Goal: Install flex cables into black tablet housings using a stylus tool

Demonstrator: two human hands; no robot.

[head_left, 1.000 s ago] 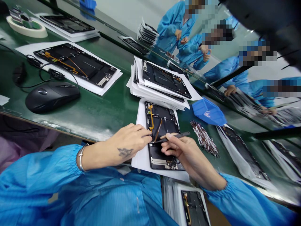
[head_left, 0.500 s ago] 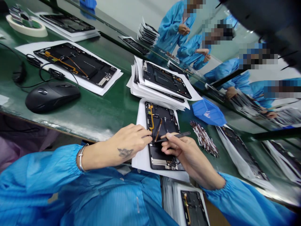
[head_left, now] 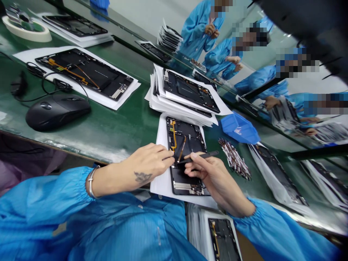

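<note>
An opened black tablet chassis point(head_left: 187, 141) with orange flex cables lies on a white sheet point(head_left: 163, 181) at the bench edge before me. My left hand point(head_left: 152, 163) rests on the sheet and the chassis's left edge, fingers curled together and pinching at a flex cable. My right hand point(head_left: 209, 174) is closed on dark tweezers point(head_left: 201, 156), whose tip points left onto the middle of the chassis, close to my left fingertips.
A stack of chassis on paper sheets point(head_left: 187, 90) sits just behind. A blue tray point(head_left: 239, 128) and a pile of small striped parts point(head_left: 235, 159) lie to the right. A black mouse point(head_left: 56, 110) and another open chassis point(head_left: 84, 72) lie left. Several people in blue coats work across the bench.
Both hands stay at the same spot on the chassis. The view has shifted slightly. The people across the bench have moved their hands.
</note>
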